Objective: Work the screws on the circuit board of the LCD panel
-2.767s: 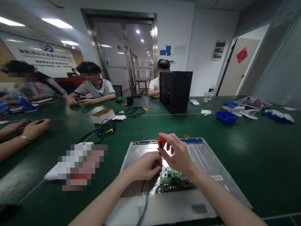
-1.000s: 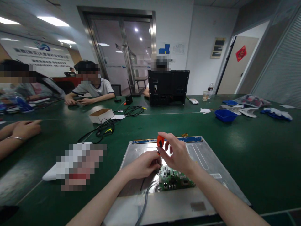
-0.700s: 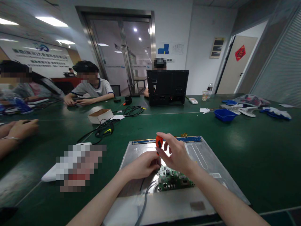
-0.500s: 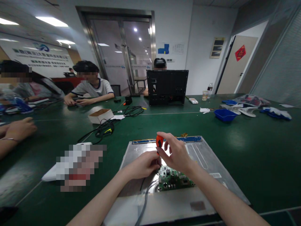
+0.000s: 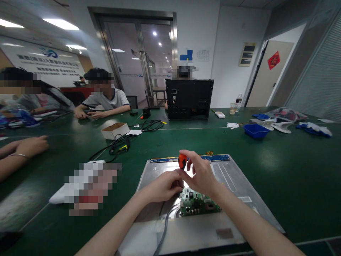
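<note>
A screwdriver with an orange and black handle (image 5: 182, 161) stands upright over a flat metal display panel (image 5: 226, 177). Its handle is between the fingers and thumb of my right hand (image 5: 198, 175). My left hand (image 5: 167, 185) is closed low beside the screwdriver, at the upper left corner of a green circuit board (image 5: 197, 206). What its fingertips pinch, and the screwdriver's tip, are hidden. The board rests on the panel, and a grey cable (image 5: 164, 227) runs from near it toward me. A blue circuit strip (image 5: 215, 158) lines the panel's far edge.
Left of the panel lies a white object (image 5: 60, 193), partly blurred out. Beyond are black cables (image 5: 117, 145), an open cardboard box (image 5: 114, 131) and a black monitor (image 5: 189, 99). A blue tray (image 5: 256, 131) stands at right. Another person's hand (image 5: 33, 145) rests at the left.
The screwdriver handle has turned slightly in my right hand's fingers. My left hand stays in place. The other person's hand at the left has shifted a little to the right.
</note>
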`<state>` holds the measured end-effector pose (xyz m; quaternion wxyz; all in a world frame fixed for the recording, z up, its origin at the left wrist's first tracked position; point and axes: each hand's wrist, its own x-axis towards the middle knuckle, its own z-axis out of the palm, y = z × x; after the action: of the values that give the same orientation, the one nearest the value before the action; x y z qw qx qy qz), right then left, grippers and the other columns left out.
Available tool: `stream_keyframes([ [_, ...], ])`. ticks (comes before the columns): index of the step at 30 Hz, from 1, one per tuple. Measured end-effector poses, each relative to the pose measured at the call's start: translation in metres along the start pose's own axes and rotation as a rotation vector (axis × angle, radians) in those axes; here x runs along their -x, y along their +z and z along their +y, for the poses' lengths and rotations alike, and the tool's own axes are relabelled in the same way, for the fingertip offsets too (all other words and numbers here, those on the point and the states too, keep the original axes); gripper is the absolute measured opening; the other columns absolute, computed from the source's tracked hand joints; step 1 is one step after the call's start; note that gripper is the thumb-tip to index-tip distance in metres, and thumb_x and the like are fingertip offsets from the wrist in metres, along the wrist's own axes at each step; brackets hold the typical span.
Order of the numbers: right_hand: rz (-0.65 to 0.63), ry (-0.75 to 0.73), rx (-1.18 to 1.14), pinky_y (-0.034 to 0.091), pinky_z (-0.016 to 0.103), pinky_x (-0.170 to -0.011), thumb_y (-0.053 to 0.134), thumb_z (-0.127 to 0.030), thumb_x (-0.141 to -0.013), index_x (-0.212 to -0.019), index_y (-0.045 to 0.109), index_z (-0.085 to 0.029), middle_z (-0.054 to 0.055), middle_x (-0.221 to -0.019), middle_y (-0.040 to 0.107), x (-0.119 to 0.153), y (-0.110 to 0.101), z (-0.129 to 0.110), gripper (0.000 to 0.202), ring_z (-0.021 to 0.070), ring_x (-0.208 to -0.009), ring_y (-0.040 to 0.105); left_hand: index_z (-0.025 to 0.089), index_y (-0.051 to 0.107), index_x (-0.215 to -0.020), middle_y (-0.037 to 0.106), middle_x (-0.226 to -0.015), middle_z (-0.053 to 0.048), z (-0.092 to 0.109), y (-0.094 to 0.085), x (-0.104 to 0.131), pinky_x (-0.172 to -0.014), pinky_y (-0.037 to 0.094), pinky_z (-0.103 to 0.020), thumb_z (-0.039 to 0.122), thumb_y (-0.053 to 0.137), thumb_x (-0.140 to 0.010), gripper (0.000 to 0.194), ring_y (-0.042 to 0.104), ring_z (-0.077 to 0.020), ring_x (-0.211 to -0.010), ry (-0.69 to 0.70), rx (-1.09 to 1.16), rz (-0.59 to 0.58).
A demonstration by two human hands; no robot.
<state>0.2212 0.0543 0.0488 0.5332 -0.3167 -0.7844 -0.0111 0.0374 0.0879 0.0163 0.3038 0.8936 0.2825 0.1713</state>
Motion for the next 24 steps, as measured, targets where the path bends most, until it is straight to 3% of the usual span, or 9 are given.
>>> stream_keyframes([
  [6, -0.017, -0.002, 0.008, 0.042, 0.021, -0.048, 0.055, -0.023, -0.094, -0.130, 0.048, -0.024, 0.003, -0.096, 0.063, -0.0001, 0.0005, 0.0013, 0.037, 0.0097, -0.058, 0.053, 0.017, 0.059, -0.084, 0.064, -0.086, -0.003, -0.0044, 0.0016, 0.0006, -0.070, 0.048, -0.027, 0.006, 0.055, -0.081, 0.012, 0.059, -0.0177, -0.077, 0.020, -0.005, -0.025],
  [17, 0.013, -0.026, 0.005, 0.044, 0.023, -0.050, 0.052, -0.022, -0.094, -0.132, 0.044, -0.023, 0.002, -0.092, 0.065, -0.0009, -0.0011, -0.0013, 0.038, 0.0105, -0.057, 0.053, 0.017, 0.058, -0.086, 0.061, -0.081, -0.002, -0.0049, 0.0017, 0.0011, -0.064, 0.044, -0.027, 0.013, 0.056, -0.083, 0.006, 0.055, -0.0169, -0.071, 0.016, 0.004, 0.002],
  [24, -0.007, -0.015, -0.002, 0.042, 0.023, -0.049, 0.051, -0.021, -0.094, -0.131, 0.045, -0.022, 0.003, -0.093, 0.064, -0.0013, -0.0010, -0.0008, 0.037, 0.0106, -0.057, 0.052, 0.018, 0.060, -0.090, 0.065, -0.089, -0.005, -0.0073, 0.0020, 0.0018, -0.068, 0.047, -0.029, 0.015, 0.057, -0.084, 0.007, 0.059, -0.0185, -0.076, -0.010, -0.006, -0.017],
])
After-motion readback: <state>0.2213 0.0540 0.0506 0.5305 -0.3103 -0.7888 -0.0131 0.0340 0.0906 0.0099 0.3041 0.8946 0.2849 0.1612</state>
